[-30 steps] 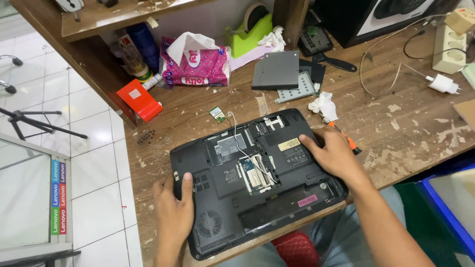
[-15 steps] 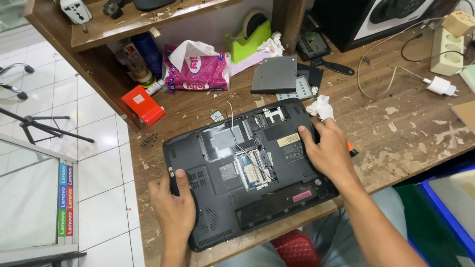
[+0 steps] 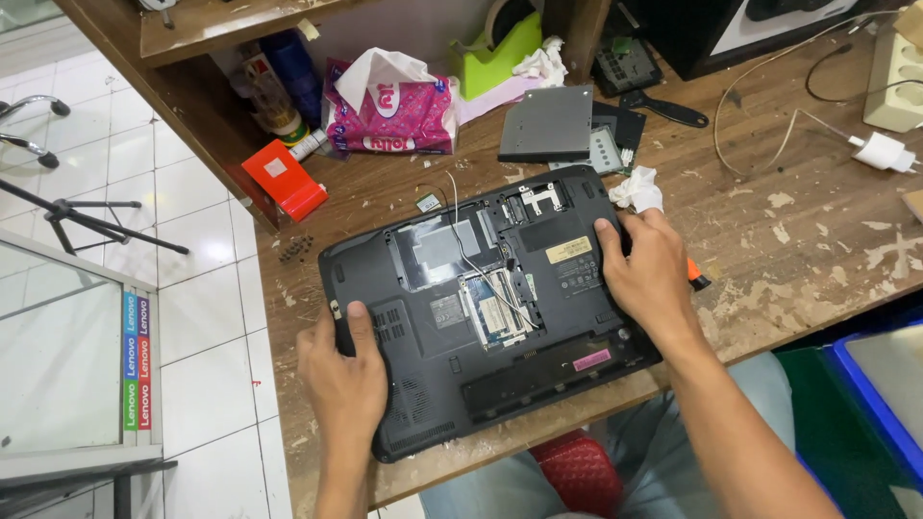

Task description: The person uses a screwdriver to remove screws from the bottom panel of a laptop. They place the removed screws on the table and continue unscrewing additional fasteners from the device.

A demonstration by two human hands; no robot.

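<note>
— Where was the laptop [image 3: 481,308]?

— Bottom up on the wooden bench [image 3: 788,231], at the near edge, its front corner hanging a little over the side toward the person's lap. Several cover plates were off, so the boards and a thin white wire showed in the open bays.

— And the hands?

— One at each end. The left hand [image 3: 344,370] lay on the near-left corner, thumb on top of the case, the other fingers curled over the side edge. The right hand [image 3: 649,274] pressed flat on the far-right part, fingers spread and slightly bent, thumb toward the middle. Neither was closed around anything; both rested on the case itself.

— Which way did the long axis run?

— Slantwise, from the near left up to the far right, so it ran roughly from one hand to the other. The body of the laptop lay between the two palms, inward from both sets of fingers.

— Which hand was nearer to it?

— Both touched it. The left sat at the very rim, the right farther in on the surface.

— What lay about?

— A crumpled tissue [image 3: 636,189] just beyond the right fingertips, a grey drive [image 3: 548,123] past the far edge, an orange stand [image 3: 285,179] to the left, a pink tissue pack [image 3: 389,115].
</note>
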